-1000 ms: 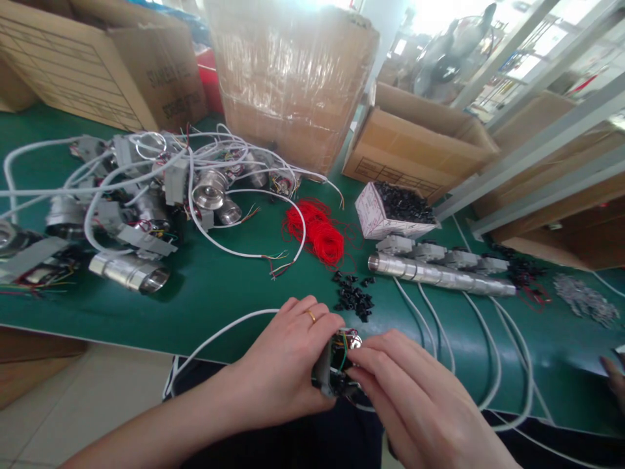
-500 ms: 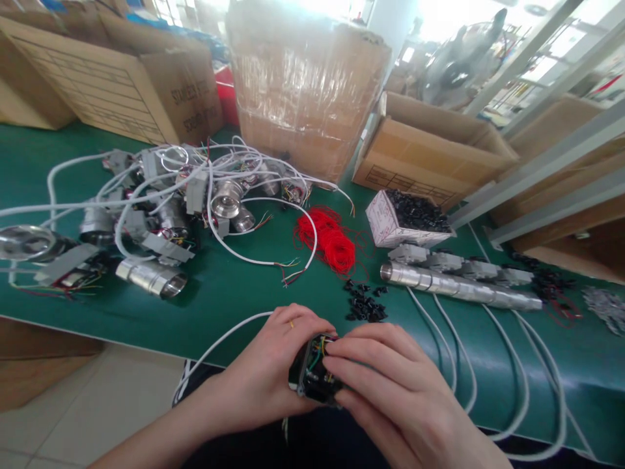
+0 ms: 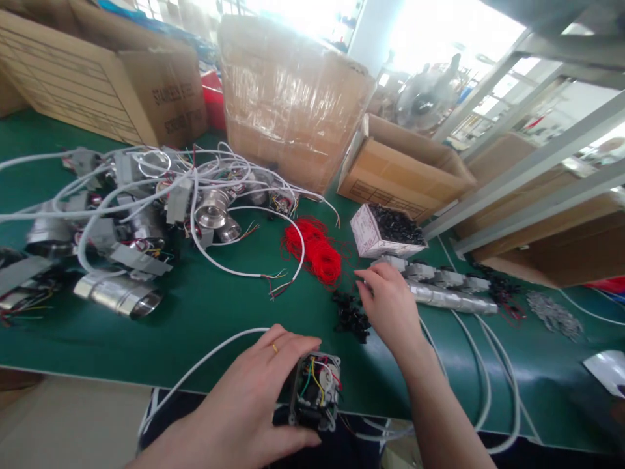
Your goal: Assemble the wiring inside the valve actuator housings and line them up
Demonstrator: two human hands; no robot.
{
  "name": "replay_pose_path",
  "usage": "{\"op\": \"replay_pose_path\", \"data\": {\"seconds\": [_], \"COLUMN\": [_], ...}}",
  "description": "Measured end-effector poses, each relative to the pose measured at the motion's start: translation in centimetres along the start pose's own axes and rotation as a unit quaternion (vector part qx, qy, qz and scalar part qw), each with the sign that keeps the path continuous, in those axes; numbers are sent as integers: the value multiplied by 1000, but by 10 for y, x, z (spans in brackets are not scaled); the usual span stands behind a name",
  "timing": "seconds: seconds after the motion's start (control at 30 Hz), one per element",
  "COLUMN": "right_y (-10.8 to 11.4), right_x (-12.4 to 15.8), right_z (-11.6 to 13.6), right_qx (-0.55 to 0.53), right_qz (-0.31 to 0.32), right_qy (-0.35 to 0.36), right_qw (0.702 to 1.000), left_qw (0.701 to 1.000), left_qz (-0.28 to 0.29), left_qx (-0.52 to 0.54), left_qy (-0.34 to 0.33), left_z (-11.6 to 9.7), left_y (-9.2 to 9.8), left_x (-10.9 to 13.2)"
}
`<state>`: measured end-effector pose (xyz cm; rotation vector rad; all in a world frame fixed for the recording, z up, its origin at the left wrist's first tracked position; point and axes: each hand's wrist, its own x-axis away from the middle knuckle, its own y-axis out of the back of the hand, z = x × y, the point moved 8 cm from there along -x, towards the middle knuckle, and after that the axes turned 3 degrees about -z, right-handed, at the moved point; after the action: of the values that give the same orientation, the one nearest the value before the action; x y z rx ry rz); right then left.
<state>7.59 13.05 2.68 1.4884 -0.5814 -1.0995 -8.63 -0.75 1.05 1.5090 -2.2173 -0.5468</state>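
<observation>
My left hand (image 3: 254, 397) is closed round a small open grey box (image 3: 315, 391) with coloured wires inside, held at the near edge of the green table (image 3: 209, 312). A white cable (image 3: 205, 361) runs from it to the left. My right hand (image 3: 388, 303) reaches out over the table, fingers curled, between a small pile of black parts (image 3: 350, 316) and a bundle of red wire (image 3: 317, 244). Whether it holds anything I cannot see.
A tangle of white cables, grey boxes and shiny metal housings (image 3: 137, 208) fills the left. A row of metal cylinders (image 3: 449, 296) lies on the right, behind it a small carton of black parts (image 3: 388, 231). Large cardboard boxes (image 3: 288, 91) stand at the back.
My right hand has left the grey box and moved forward over the table towards the black parts and red wire. My left hand has kept hold of the box.
</observation>
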Motion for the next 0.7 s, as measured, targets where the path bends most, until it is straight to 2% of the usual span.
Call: {"op": "replay_pose_path", "data": {"seconds": [0.17,0.4,0.53,0.7], "right_y": [-13,-49,-53,-32], "right_x": [-31,-43,-46,-55], "right_z": [-20,-17,-16,-32], "right_qx": [58,80,40,-79], "right_qz": [37,125,117,58], "right_qy": [-15,-2,-18,-75], "right_qw": [997,989,992,992], "left_qw": [999,999,997,994], "left_qz": [8,10,16,28], "left_qx": [34,13,-24,8], "left_qy": [6,38,67,106], "left_z": [0,0,-2,-1], "left_y": [2,5,4,-2], "left_x": [2,1,6,11]}}
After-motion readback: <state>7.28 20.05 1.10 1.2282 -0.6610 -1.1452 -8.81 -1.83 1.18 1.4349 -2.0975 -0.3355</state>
